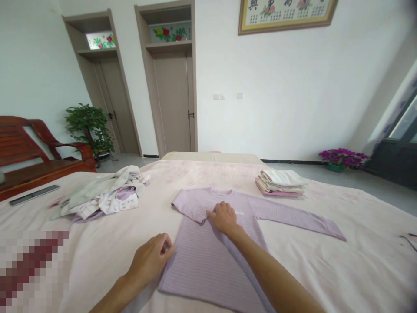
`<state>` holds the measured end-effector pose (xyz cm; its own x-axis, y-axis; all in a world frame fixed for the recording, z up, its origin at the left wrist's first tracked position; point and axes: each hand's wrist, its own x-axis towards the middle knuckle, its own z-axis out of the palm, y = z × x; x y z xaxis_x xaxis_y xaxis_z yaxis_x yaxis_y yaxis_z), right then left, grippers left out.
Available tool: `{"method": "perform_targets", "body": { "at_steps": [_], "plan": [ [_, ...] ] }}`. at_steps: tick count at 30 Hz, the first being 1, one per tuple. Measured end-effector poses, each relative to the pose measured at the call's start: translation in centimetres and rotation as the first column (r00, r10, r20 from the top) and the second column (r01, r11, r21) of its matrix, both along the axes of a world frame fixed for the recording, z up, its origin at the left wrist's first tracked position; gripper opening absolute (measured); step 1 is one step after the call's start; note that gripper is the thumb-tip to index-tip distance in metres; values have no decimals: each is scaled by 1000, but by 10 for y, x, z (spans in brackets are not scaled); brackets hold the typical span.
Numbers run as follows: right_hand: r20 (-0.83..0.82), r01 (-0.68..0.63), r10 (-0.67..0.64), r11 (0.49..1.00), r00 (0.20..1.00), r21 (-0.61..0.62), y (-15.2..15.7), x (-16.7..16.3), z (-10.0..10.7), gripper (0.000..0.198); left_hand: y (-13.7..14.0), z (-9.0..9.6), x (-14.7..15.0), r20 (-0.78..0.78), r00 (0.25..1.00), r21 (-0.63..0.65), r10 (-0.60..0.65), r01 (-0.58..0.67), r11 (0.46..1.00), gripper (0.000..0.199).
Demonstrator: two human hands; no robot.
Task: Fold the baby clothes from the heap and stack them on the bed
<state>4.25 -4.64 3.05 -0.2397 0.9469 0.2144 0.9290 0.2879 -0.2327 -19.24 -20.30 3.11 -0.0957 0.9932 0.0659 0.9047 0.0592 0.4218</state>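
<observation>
A light purple, finely striped long-sleeved shirt lies spread on the pink bedsheet, its neckline away from me. Its right-hand sleeve stretches out flat, while the left-hand sleeve is folded inward across the chest. My right hand rests on the chest with curled fingers, closed on the cloth at the end of the folded sleeve. Beside the shirt's left edge, my left hand is closed with its fingers curled in. Its fingertips come close to that edge; whether they touch it I cannot tell.
A loose heap of clothes lies at the left, near a dark phone-like slab. At the back right sits a stack of folded clothes. Beyond the bedsheet are a wooden bench, a green plant and purple flowers.
</observation>
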Motion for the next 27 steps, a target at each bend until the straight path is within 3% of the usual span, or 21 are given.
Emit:
{"method": "perform_targets", "body": {
  "at_steps": [4,9,13,18,23,27],
  "plan": [
    [-157,36,-56,991,986,-127,17,-20,-2,30,-23,4,4,-53,998,-66,-13,9,998,17],
    [-325,22,-81,983,942,-181,40,-26,3,19,-36,7,11,-39,999,-85,-14,11,996,7],
    [-481,45,-86,994,873,-95,66,-22,24,22,-35,6,13,86,996,-101,-12,20,995,3],
    [-597,95,-61,995,800,25,99,-2,66,25,-30,16,27,246,968,-64,-52,69,996,6],
    [-646,120,-7,984,764,131,114,27,101,23,-25,34,55,279,949,-6,-149,157,988,8],
    [-663,148,27,967,748,206,116,50,120,21,-18,35,77,251,939,8,-234,240,971,3]
  ]
}}
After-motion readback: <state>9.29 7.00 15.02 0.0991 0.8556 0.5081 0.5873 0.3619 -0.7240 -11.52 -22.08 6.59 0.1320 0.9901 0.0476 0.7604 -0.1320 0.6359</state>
